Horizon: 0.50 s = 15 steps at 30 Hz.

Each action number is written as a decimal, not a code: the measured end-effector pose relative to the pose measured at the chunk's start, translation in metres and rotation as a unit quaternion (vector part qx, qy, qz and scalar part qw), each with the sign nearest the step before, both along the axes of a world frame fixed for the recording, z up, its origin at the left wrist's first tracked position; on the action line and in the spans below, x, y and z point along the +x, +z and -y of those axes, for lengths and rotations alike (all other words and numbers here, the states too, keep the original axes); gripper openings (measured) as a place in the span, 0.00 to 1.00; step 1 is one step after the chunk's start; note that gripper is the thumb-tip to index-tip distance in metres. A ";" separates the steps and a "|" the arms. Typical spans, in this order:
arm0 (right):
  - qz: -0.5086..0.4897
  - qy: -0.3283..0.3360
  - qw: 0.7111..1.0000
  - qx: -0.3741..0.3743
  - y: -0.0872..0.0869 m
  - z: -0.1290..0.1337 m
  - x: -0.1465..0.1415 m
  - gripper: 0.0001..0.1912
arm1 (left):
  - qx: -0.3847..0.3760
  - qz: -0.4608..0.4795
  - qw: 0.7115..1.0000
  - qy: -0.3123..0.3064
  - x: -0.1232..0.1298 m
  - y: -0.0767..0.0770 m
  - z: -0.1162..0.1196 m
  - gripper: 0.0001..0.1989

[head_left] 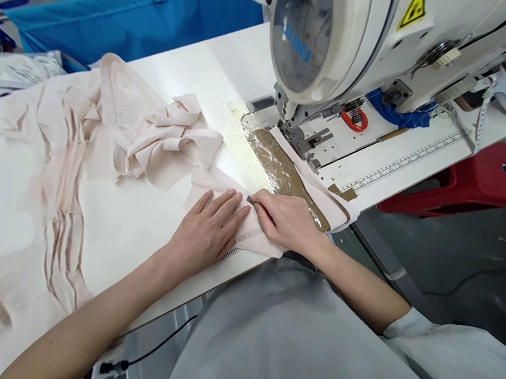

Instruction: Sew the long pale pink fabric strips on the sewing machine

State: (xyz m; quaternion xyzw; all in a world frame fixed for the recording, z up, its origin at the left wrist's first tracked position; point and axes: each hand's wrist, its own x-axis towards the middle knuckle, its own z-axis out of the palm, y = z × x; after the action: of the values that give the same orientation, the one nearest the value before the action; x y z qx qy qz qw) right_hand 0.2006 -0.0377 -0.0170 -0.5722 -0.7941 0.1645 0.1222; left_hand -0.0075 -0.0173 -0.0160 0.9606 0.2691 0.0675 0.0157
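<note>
My left hand lies flat on a pale pink fabric piece near the table's front edge, fingers stretched out. Just to its right, my right hand is closed in a pinch on a small dark object, whose tip pokes out toward the left fingers; its kind is mostly hidden. A line of stitching or marks runs along the fabric beside the left fingers. Past the right hand, a folded pale pink strip runs up to the needle area of the sewing machine.
Crumpled pink fabric and gathered pieces cover the table's left side. Brown taped padding lies before the machine. Red-handled scissors rest under its arm. A blue cloth bin stands behind, a red stool to the right.
</note>
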 end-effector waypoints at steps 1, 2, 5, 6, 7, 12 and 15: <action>0.004 0.002 1.000 -0.004 0.001 0.000 0.000 0.14 | 0.001 0.000 1.000 0.002 0.000 -0.001 0.000 0.21; 0.009 0.003 1.000 -0.008 0.002 -0.001 -0.001 0.14 | 0.004 -0.001 1.000 0.003 0.001 -0.001 0.001 0.21; 0.025 0.002 1.000 -0.012 0.003 -0.002 -0.002 0.14 | 0.004 0.001 1.000 0.006 0.002 -0.002 0.002 0.21; 0.028 0.002 1.000 -0.010 0.003 -0.003 -0.003 0.14 | 0.002 0.003 1.000 0.007 0.002 -0.002 0.002 0.21; 0.029 0.004 1.000 -0.007 0.003 -0.003 -0.004 0.14 | 0.002 0.003 1.000 0.009 0.002 -0.002 0.003 0.21; 0.041 0.036 0.998 0.015 0.007 0.003 0.005 0.11 | 0.027 -0.005 0.999 0.017 0.004 0.003 0.004 0.20; 0.028 0.043 0.999 0.010 0.012 0.011 0.022 0.10 | 0.049 -0.010 0.999 0.014 0.006 0.004 0.004 0.18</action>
State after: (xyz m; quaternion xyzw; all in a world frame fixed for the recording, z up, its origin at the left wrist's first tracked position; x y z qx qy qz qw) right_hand 0.2223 -0.0492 -0.0052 -0.5405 -0.8227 0.1455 0.0988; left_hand -0.0019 -0.0216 -0.0118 0.9570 0.2791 0.0709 -0.0348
